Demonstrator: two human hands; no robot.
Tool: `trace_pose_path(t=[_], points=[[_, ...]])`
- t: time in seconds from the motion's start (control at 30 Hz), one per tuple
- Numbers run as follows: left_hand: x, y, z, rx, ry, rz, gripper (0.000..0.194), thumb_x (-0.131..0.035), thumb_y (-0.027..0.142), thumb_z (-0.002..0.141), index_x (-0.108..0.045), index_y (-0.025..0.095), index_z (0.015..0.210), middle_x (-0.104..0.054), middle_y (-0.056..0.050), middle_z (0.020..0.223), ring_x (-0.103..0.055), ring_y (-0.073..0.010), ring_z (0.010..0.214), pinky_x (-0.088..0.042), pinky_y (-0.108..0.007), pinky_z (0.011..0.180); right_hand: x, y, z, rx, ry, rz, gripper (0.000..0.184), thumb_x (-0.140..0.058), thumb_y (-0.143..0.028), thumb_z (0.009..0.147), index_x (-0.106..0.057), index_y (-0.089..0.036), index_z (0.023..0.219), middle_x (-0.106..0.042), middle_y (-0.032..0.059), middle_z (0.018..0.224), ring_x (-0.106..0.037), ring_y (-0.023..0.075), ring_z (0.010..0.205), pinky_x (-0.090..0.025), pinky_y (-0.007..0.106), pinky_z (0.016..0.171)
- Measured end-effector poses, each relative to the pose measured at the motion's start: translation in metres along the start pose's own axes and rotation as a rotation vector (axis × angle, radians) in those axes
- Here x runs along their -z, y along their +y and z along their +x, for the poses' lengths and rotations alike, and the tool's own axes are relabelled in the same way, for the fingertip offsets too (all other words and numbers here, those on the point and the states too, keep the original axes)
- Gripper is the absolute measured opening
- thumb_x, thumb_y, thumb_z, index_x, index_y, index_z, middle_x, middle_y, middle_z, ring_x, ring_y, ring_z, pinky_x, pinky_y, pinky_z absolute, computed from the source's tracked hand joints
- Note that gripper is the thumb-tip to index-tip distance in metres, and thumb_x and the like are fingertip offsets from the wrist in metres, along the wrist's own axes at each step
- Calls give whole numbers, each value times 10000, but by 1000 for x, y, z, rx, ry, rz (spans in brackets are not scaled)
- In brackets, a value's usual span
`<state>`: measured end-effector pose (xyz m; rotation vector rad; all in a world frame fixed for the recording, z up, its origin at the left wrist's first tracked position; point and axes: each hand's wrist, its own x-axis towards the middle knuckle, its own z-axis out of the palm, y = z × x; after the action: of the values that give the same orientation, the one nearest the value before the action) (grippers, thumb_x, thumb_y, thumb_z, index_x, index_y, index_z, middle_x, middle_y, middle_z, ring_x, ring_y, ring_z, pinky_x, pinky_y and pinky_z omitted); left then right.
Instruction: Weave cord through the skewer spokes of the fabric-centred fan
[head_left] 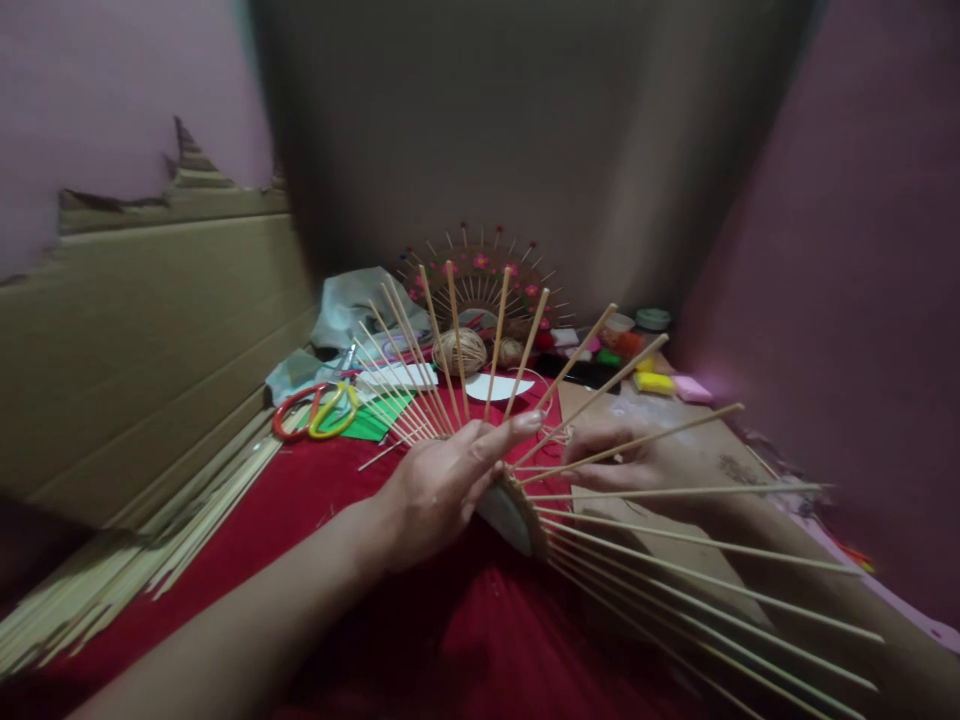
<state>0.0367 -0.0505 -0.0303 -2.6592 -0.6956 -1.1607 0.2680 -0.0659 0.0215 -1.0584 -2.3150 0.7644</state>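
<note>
My left hand (pixel 450 480) is closed on the half-round base (pixel 514 515) of a fan-shaped frame, its thumb lying across the top. Thin wooden sticks (pixel 675 490) spread out from the base, to the upper left, upward and to the right. The base has a pale flat face and a twine-like woven rim. Behind the right-hand sticks, my right hand (pixel 619 455) has its fingers bent together at a loose strand of twine (pixel 556 435). Sticks partly cover those fingertips. A twine ball (pixel 460 352) lies beyond the frame.
Red- and yellow-handled scissors (pixel 315 410) lie left on red cloth (pixel 247 540), near loose sticks (pixel 150 570) and a cardboard panel (pixel 172 300). At the back stands a decorated fan (pixel 480 275). A white half-disc (pixel 499 387) and coloured clay packs (pixel 654 383) lie before it.
</note>
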Motion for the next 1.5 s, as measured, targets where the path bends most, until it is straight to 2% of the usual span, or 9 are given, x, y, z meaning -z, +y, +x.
trace_pose_path(t=[0.13,0.23,0.47,0.63,0.83,0.97,1.17,1.37,1.5], points=[[-1,2,-1,23,19,-10,568,-453,121,846,-247,192,1370,-624,-91,966,-593,-135,736,-536,-271,644,19,0,-4,67,53,-7,179,-591,-332,783,-645,-186,694,-583,16,655,-515,137,648,-410,281,605],[-2,2,-1,31,21,-38,613,-465,95,831,-219,208,1382,-615,-94,1013,-578,-130,737,-529,-274,648,28,2,-9,157,133,134,126,-628,-276,760,-641,-211,652,-574,13,654,-516,151,703,-416,304,669],[-4,-1,-2,66,16,-112,615,-463,91,836,-212,203,1386,-609,-65,929,-561,-109,709,-521,-246,642,23,-10,-14,29,344,500,73,-626,-225,755,-650,-211,688,-585,13,658,-528,125,619,-414,253,540],[-7,-3,-3,131,9,-193,635,-470,90,835,-190,221,1389,-601,-68,942,-568,-112,724,-521,-240,614,19,-16,-15,87,409,641,53,-631,-203,743,-643,-196,692,-582,12,666,-548,129,656,-445,260,582],[-8,-3,-2,129,17,-174,651,-483,82,826,-189,231,1388,-603,-49,901,-558,-106,682,-513,-238,591,30,-28,-17,99,517,632,57,-637,-209,737,-689,-232,743,-620,13,675,-544,100,595,-442,218,526],[-9,-5,-4,148,-1,-199,643,-476,85,828,-192,219,1389,-603,-55,915,-557,-109,696,-514,-245,603,41,-37,-22,153,662,497,86,-674,-165,667,-696,-245,690,-604,11,632,-552,118,610,-432,223,503],[-10,-5,-4,139,16,-178,626,-478,92,829,-212,214,1381,-605,-49,897,-554,-104,686,-509,-240,605,44,-48,-29,198,769,313,224,-707,-65,612,-698,-284,663,-637,-6,674,-551,110,625,-397,207,459],[-7,-3,-1,123,15,-141,608,-481,101,834,-226,212,1375,-602,-47,901,-565,-98,684,-507,-217,599,46,-49,-34,176,782,223,167,-678,-122,648,-699,-275,709,-619,15,641,-514,124,544,-317,246,397],[-6,-1,1,93,25,-117,602,-487,101,835,-243,222,1372,-597,-32,873,-577,-98,710,-507,-212,631,44,-39,-38,196,740,324,228,-561,-120,716,-695,-281,807,-485,-9,468,-425,113,445,-294,284,425]])
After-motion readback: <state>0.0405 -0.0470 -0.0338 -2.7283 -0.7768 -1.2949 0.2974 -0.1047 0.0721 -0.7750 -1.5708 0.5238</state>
